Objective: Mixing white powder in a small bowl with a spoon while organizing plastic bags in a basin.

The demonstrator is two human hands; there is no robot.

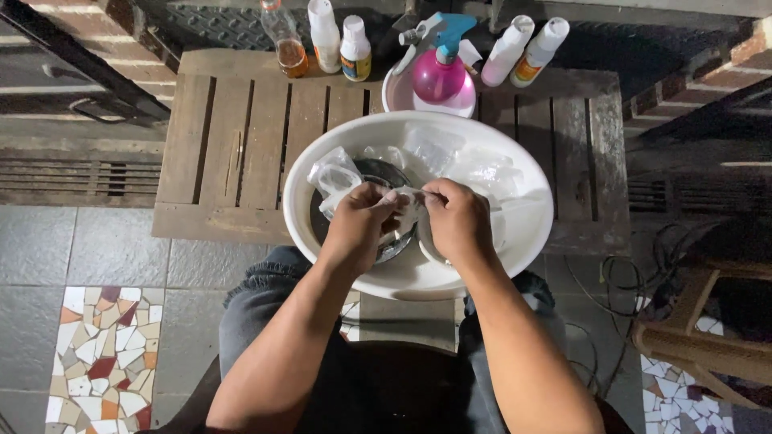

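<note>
The person sits over a wide white basin set on a low slatted wooden table. Both hands meet above the basin's middle: the left hand and the right hand each have their fingers curled in tight, pinching a small clear plastic bag stretched between them. More clear bags lie heaped at the basin's far side, and a dark round dish sits inside it under the left hand. Behind the basin stand a pink spray bottle with a blue trigger, several white bottles, and a clear bottle of amber liquid.
</note>
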